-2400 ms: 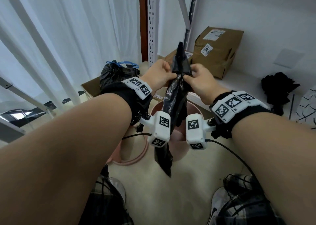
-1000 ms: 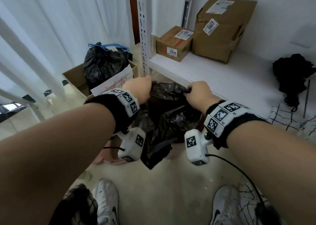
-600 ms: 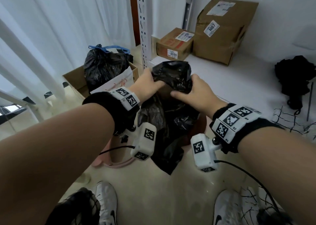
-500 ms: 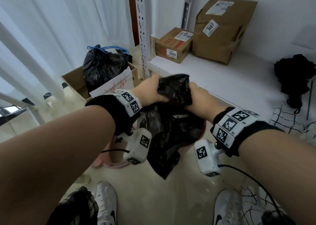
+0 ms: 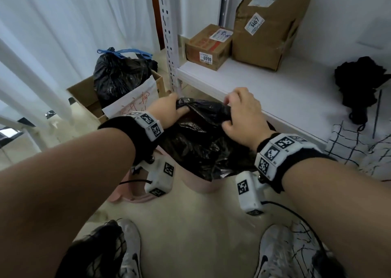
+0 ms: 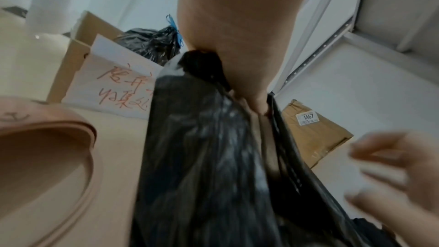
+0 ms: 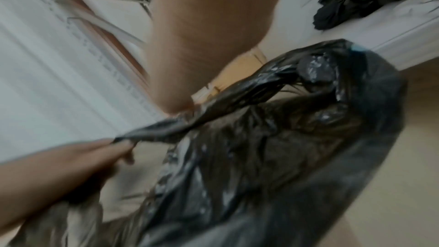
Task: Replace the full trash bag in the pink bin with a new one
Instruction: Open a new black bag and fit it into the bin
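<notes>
A new black trash bag (image 5: 201, 146) hangs over the pink bin (image 5: 201, 185) and hides most of the bin's mouth. My left hand (image 5: 168, 109) grips the left side of the bag's rim, with fingers tucked inside the opening. My right hand (image 5: 240, 115) grips the right side of the rim, fingers curled over the plastic. In the left wrist view the bag (image 6: 202, 157) drops from my left hand (image 6: 249, 85). In the right wrist view the stretched rim (image 7: 237, 91) runs across to my left hand (image 7: 78, 159). The full, tied bag (image 5: 120, 74) sits in a cardboard box (image 5: 84, 91) at the left.
A pink ring lid (image 5: 135, 196) lies on the floor left of the bin. Just behind the bin a white shelf (image 5: 275, 91) carries two cardboard boxes (image 5: 208, 46) and a black bundle (image 5: 364, 83). Its upright post (image 5: 169, 34) stands behind my left hand. My shoes (image 5: 131, 248) are below.
The bag was bunched between both hands at chest height. Now my hands have moved down and apart, spreading its mouth above the pink bin.
</notes>
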